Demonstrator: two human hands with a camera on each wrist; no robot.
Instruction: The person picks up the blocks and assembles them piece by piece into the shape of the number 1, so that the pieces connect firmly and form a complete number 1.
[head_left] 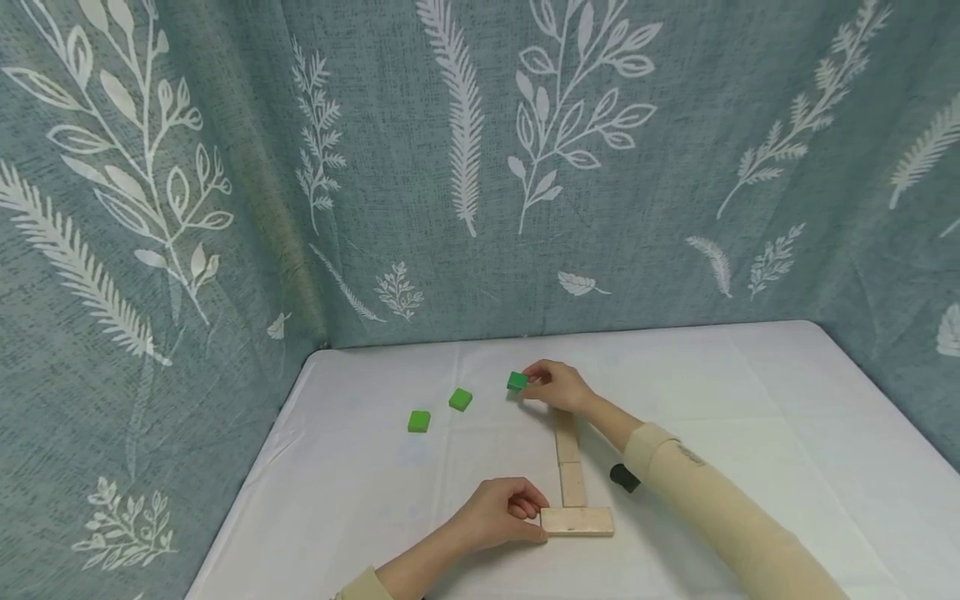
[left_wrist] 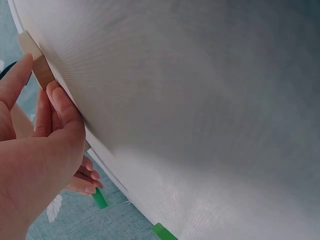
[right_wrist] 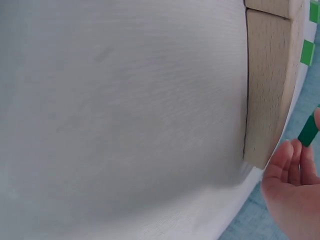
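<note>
A beige sleeve crosses the head view's lower right, the right hand pinching a green block just below centre; at bottom centre, the left hand pinches a wooden block on the white desk. Left wrist view: the left hand grips the wooden block, upper left. Right wrist view: the green block, pinched, at right edge.

Small green block in the right hand, pale oblong wooden block flat, one end in the left hand.
</note>
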